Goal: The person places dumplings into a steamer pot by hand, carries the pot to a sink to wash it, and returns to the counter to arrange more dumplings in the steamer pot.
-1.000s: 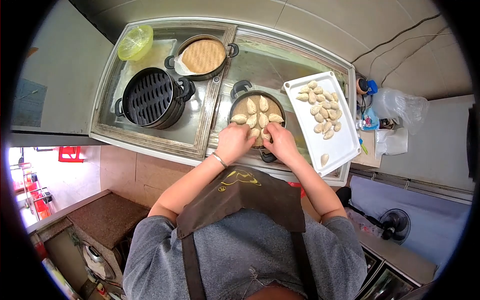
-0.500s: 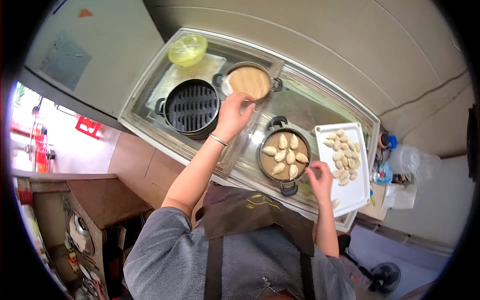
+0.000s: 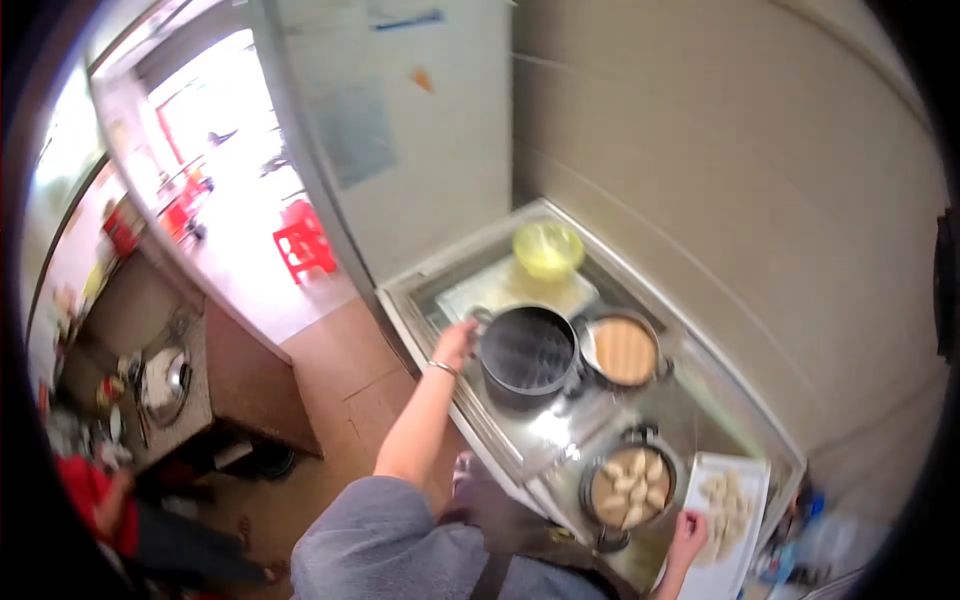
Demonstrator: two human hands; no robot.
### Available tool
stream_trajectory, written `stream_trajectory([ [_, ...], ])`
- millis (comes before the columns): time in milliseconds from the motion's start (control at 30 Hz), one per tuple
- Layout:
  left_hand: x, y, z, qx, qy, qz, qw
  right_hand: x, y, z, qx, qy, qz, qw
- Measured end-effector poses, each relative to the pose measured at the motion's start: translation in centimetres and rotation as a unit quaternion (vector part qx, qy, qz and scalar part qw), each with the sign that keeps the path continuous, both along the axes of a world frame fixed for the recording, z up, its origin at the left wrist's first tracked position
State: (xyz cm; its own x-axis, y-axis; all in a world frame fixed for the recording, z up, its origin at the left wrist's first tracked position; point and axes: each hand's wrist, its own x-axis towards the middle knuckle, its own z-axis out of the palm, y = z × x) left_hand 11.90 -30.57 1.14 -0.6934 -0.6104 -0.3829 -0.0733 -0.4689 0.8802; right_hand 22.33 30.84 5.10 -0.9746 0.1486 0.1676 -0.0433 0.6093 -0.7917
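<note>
At the left handle of a deep black pot (image 3: 530, 385) is my left hand (image 3: 455, 342), its fingers closed around that handle. The slotted bottom of the pot is blurred. My right hand (image 3: 689, 530) is curled between a round steamer (image 3: 588, 492) and a white tray (image 3: 745, 466); whatever its fingers hold is hidden. Several pale dumplings (image 3: 632, 487) lie on the steamer's brown mesh liner. More dumplings (image 3: 728, 510) are spread over the tray.
Behind the pot stands another round steamer with a tan liner (image 3: 625, 352). A yellow bowl (image 3: 548, 252) sits at the counter's far corner. Red stools (image 3: 304, 243) show through the doorway. A person in a red shirt (image 3: 85, 495) is at the lower left.
The view has swung to the left. My left hand has gone from near the back steamer to the black pot's left handle. My right hand stays between steamer and tray.
</note>
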Motion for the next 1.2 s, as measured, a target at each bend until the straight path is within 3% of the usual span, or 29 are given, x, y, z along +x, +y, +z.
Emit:
stream_trajectory([
  [200, 1.4, 1.9, 3.6, 0.042, 0.033, 0.014, 0.998, -1.4, 0.8, -1.7, 0.005, 0.009, 0.032, 0.999],
  [333, 1.6, 0.7, 4.8, 0.090, 0.077, -0.058, 0.991, -1.9, 1.0, -1.7, 0.000, 0.006, 0.029, 1.000],
  [433, 2.2, 1.9, 6.6, 0.192, 0.219, -0.110, 0.950, -1.8, 1.3, -2.0, -0.007, 0.002, 0.023, 1.000],
  [667, 3.9, 8.3, 13.8, 0.108, 0.303, -0.097, 0.942, -0.6, 2.6, -2.9, -0.110, 0.002, -0.009, 0.994],
  [733, 4.0, 11.1, 16.1, 0.133, 0.272, -0.138, 0.943, 0.0, -1.0, 1.4, -0.159, -0.023, -0.015, 0.987],
  [833, 3.3, 15.9, 13.8, 0.167, 0.261, -0.250, 0.917, 0.3, -5.0, 3.4, -0.296, -0.024, 0.042, 0.954],
  [900, 3.3, 19.4, 11.5, 0.217, 0.199, -0.308, 0.904, 2.0, -6.6, 6.7, -0.254, -0.095, 0.130, 0.954],
  [967, 3.1, 22.1, 9.0, 0.243, 0.135, -0.335, 0.900, 3.6, -5.6, 4.8, -0.187, -0.144, 0.162, 0.958],
  [1067, 2.5, 25.6, 5.0, 0.253, 0.049, -0.376, 0.890, 6.5, -5.5, 4.8, -0.146, -0.127, 0.123, 0.973],
  [1200, 2.1, 29.3, 5.7, 0.229, 0.012, -0.423, 0.877, 9.2, -4.1, 2.2, -0.231, -0.185, 0.062, 0.953],
])
